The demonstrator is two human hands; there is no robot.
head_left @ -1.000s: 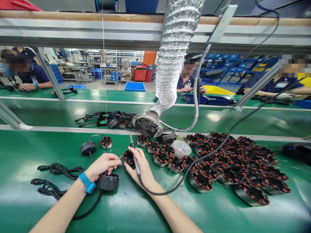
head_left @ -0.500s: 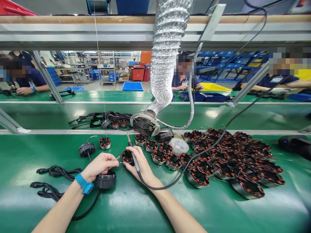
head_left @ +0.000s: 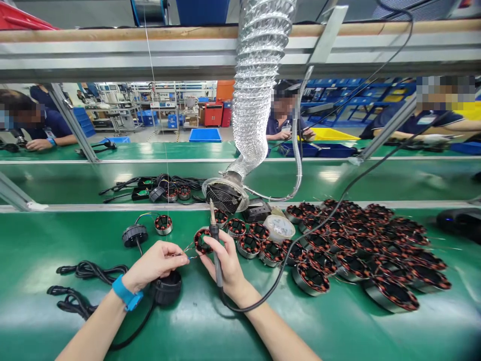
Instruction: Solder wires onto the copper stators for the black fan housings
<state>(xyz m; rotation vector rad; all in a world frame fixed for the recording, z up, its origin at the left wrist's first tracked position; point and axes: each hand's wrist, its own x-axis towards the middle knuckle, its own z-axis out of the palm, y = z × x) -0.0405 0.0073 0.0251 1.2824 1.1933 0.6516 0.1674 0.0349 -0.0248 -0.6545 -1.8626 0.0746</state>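
the copper-wound motor stator (head_left: 203,241) now sits tipped up on its edge, and more of its ring shows than it did a moment ago. it is on the green work bench (head_left: 45,331), just left of a row of other stators (head_left: 248,243). the right hand (head_left: 226,265) has moved up a little with it. its fingers (head_left: 222,250) are closed around a black soldering iron (head_left: 216,258), the way you hold a pen. the iron's thin metal tip (head_left: 212,210) points up and away from the wires. the hand is right at the stator's side, but i cannot tell if it grips the stator.

the left hand (head_left: 154,263) has its finger and thumb pinched together on thin wires (head_left: 187,254) that come from the stator. a blue wrist band (head_left: 126,293) sits on that arm. just under this hand lies a round black cap (head_left: 167,288). another round black cap (head_left: 134,235) sits farther up, near a stator with wires (head_left: 163,224).

black coiled cables (head_left: 90,271) lie to the left. a big pile of stators (head_left: 361,255) lies to the right, beside a clear plastic tub (head_left: 278,228). a fan in a silver hose (head_left: 224,197) hangs over the bench.
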